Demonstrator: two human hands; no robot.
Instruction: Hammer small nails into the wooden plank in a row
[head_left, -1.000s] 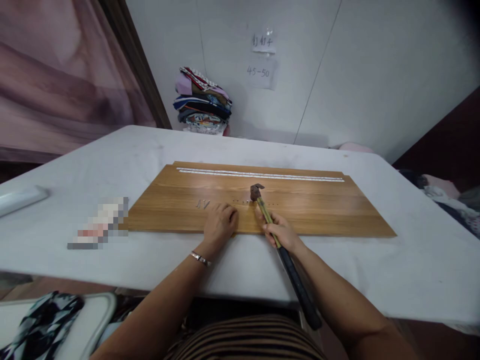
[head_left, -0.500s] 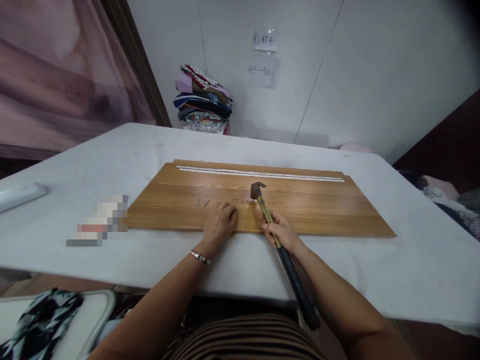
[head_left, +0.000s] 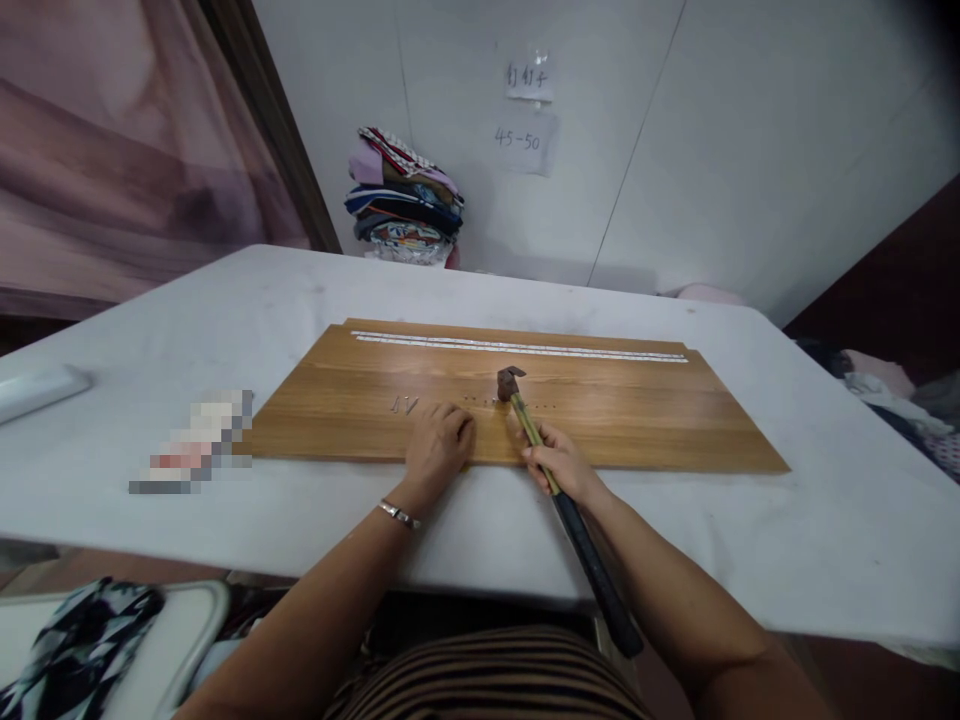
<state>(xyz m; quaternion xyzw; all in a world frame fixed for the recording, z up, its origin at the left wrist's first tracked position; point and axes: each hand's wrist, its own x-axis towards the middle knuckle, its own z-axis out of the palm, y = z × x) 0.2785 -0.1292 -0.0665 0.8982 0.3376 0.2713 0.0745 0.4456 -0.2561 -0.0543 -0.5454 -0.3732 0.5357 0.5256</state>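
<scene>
My right hand (head_left: 566, 462) grips a claw hammer (head_left: 589, 560) by its yellow handle, above the black grip. The rusty head hangs over the middle of a wooden board (head_left: 645, 425), close to a row of small nails (head_left: 471, 400) standing in the wood. Whether the head touches a nail I cannot tell. My left hand (head_left: 439, 437) rests on the board near its front edge, fingers curled under; anything inside them is hidden. Just left of it, a few loose nails (head_left: 405, 405) lie on the wood.
Two white measuring strips (head_left: 517, 347) run along the board's far side. The board lies on a white-covered table (head_left: 810, 540). A blurred-out object (head_left: 195, 440) is at left, a white rolled item (head_left: 45, 390) beyond it. Folded clothes (head_left: 405, 200) are stacked by the wall.
The hammer head has shifted very slightly left and down over the nail row. My left hand stays in place on the board.
</scene>
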